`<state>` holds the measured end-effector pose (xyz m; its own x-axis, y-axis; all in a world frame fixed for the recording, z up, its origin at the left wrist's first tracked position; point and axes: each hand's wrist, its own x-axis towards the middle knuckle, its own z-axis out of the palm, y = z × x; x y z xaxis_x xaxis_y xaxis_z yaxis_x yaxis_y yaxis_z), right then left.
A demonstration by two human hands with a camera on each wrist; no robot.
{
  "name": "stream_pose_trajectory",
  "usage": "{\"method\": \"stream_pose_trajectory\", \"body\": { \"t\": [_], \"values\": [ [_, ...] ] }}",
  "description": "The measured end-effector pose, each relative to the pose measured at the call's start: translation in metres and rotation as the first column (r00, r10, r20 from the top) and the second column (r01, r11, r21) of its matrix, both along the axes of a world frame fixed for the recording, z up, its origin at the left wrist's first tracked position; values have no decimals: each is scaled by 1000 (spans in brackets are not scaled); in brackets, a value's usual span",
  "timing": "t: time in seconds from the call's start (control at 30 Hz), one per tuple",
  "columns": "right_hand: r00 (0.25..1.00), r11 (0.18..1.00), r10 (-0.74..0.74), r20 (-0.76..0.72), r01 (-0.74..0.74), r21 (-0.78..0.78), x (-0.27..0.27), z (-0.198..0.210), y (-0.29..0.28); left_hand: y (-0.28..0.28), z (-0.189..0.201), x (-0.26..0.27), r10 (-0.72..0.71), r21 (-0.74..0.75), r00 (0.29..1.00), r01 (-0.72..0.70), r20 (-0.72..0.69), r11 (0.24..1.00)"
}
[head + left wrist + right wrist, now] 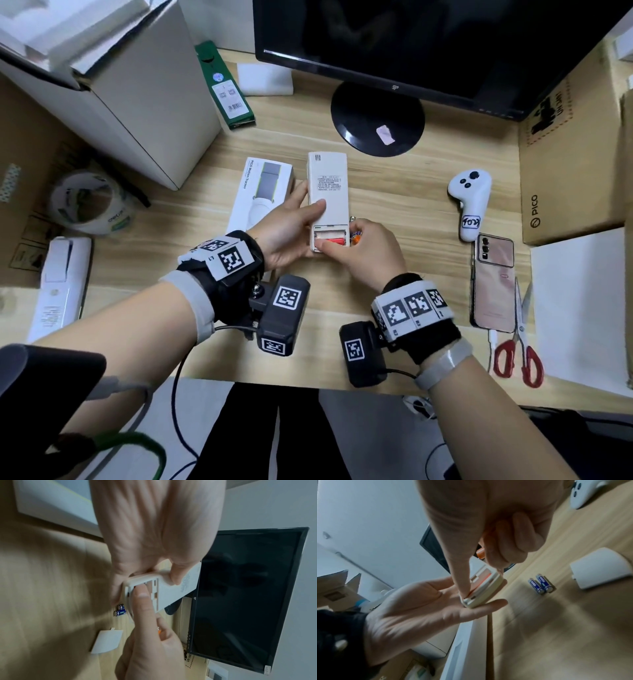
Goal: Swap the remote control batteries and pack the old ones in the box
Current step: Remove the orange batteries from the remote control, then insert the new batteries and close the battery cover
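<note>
My left hand [291, 233] grips the white remote control [327, 181] back side up, with its battery bay open. One red battery [337, 241] lies in the bay. A straight finger of my right hand [359, 250] presses into the bay beside it, while its other fingers curl round an orange battery [480, 553]. Two blue batteries [541, 583] lie side by side on the desk to the right of the remote, and the loose white bay cover [600, 569] lies beyond them. The white PICO Motion Tracker box [260, 185] lies flat, just left of the remote.
A black monitor [411, 44] on a round base [376, 116] stands behind. On the right lie a white controller [471, 202], a phone [493, 281], red scissors [520, 349] and a brown carton [565, 154]. A tape roll [89, 202] and a white carton [120, 85] are on the left.
</note>
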<state>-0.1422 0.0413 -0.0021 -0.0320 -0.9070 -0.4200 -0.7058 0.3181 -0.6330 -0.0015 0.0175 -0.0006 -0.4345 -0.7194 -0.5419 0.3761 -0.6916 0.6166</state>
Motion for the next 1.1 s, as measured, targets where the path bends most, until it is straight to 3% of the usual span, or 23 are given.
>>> {"method": "stream_pose_trajectory", "body": {
  "t": [0.13,0.27,0.6,0.77,0.83,0.97,1.1],
  "values": [
    [998,998,42,-38,-41,39,2,1,-4,-1,0,-1,-26,-53,994,32,111,998],
    [998,996,59,15,-59,60,2,4,-6,-4,-3,-2,-35,-84,981,52,188,995],
    [993,991,116,25,-118,65,10,16,-5,-6,0,-5,-63,-77,965,85,254,993],
    [975,996,8,223,-27,82,4,6,-5,-8,1,-2,-55,-28,970,63,237,998],
    [930,995,-98,355,89,41,6,-3,-1,-11,2,1,-35,-4,974,37,225,999],
    [764,947,-274,584,321,23,7,-15,3,-13,3,2,-27,31,976,21,218,999],
    [628,922,-363,688,347,170,3,-16,-3,-10,0,1,-42,58,967,28,253,998]
  ]
}}
